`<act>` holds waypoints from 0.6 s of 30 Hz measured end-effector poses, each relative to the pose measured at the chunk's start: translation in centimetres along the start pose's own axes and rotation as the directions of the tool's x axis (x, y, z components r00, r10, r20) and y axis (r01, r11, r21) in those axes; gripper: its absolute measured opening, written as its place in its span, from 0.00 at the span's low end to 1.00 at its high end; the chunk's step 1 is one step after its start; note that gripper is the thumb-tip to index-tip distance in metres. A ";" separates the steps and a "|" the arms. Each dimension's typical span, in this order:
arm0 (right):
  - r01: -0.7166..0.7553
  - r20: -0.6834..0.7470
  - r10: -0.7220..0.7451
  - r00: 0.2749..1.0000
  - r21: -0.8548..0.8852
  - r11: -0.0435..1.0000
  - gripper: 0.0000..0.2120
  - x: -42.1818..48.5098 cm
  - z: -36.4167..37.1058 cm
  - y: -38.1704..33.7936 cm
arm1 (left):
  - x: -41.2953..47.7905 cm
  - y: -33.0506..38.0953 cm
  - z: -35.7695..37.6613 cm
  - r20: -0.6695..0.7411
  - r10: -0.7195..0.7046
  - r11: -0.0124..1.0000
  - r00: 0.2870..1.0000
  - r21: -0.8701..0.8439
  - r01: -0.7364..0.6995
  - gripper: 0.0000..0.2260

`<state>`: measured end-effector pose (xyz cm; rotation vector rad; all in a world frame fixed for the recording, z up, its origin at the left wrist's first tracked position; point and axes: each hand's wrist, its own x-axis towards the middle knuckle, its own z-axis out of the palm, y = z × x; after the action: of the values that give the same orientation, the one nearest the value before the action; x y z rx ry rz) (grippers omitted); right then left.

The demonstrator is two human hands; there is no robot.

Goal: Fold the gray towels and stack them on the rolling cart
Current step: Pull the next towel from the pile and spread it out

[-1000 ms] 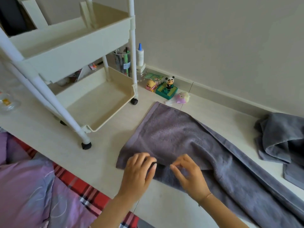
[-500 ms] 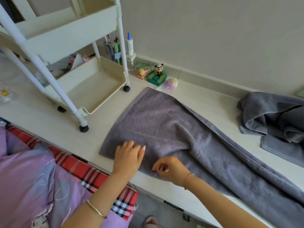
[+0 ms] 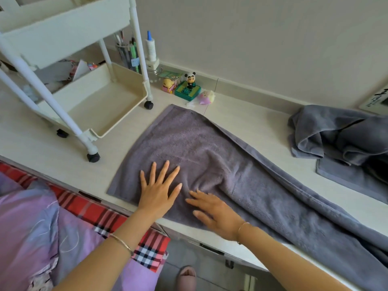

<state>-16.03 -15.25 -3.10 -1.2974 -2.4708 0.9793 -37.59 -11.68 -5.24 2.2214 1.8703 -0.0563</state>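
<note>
Two hands lie flat on the gray towel (image 3: 210, 148), and I see both clearly from the head camera; the left hand (image 3: 159, 192) presses palm down with fingers straight and spread near the towel's near left corner; the right hand (image 3: 216, 213) rests just beside it, fingers straight and pointing toward the left hand, the two apart and gripping nothing. The towel is spread along the pale counter (image 3: 42, 148), its far end trailing off to my right; a small ridge of cloth bunches just beyond the right fingertips.

I count two gray towels: this one and a crumpled towel (image 3: 336, 133) well apart at the right. The rolling cart (image 3: 69, 30) stands to the left of the spread towel, with two trays and three casters in view and no towel on the lower tray. Each wrist carries one thin bracelet (image 3: 121, 242).

Three small toys sit by the wall: a panda figure (image 3: 190, 79), a yellow figure (image 3: 168, 85) and a purple toy (image 3: 206, 97). A sign (image 3: 378, 99) at the right edge bears dark characters, possibly lettering; too cropped for me to read.
</note>
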 end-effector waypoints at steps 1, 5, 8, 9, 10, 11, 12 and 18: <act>-0.024 -0.115 0.035 0.993 0.102 0.994 0.20 -0.1 -1.3 0.1 | 0.2 0.4 -0.7 -0.021 -0.018 0.999 1.000 -0.035 0.017 0.34; -0.227 -0.549 0.242 0.800 0.097 0.969 0.14 -1.7 -6.2 4.5 | 3.2 4.6 -3.6 -0.203 -0.022 0.982 0.979 -0.188 -0.017 0.32; -0.446 -0.578 0.357 0.734 -0.014 0.895 0.18 -3.3 -8.2 8.3 | 6.6 8.0 -3.2 -0.122 0.043 0.983 0.992 -0.174 -0.064 0.24; -0.491 -0.565 0.404 0.719 -0.002 0.871 0.19 -3.8 -8.6 9.2 | 7.5 8.7 -2.8 -0.084 0.049 0.983 0.995 -0.175 -0.063 0.24; -0.515 -0.564 0.435 0.702 0.019 0.857 0.19 -4.3 -8.8 10.1 | 8.2 9.0 -2.2 -0.053 0.044 0.984 0.998 -0.170 -0.052 0.24; -0.529 -0.583 0.448 0.678 0.036 0.848 0.18 -4.7 -9.1 11.0 | 8.8 9.1 -1.5 -0.031 0.031 0.988 0.999 -0.147 -0.035 0.24; -0.540 -0.616 0.450 0.647 0.047 0.841 0.17 -5.1 -9.4 11.8 | 9.2 9.0 -0.9 -0.029 0.022 0.994 0.999 -0.109 -0.025 0.25; -0.573 -0.577 0.591 0.564 0.241 0.783 0.05 -5.5 -12.3 15.5 | 9.4 7.9 0.5 -0.138 0.045 0.997 0.989 -0.052 -0.053 0.35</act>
<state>3.02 -7.62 -2.67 -2.0870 -1.5131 0.5105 -28.08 -3.94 -6.20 2.2844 1.8588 0.1585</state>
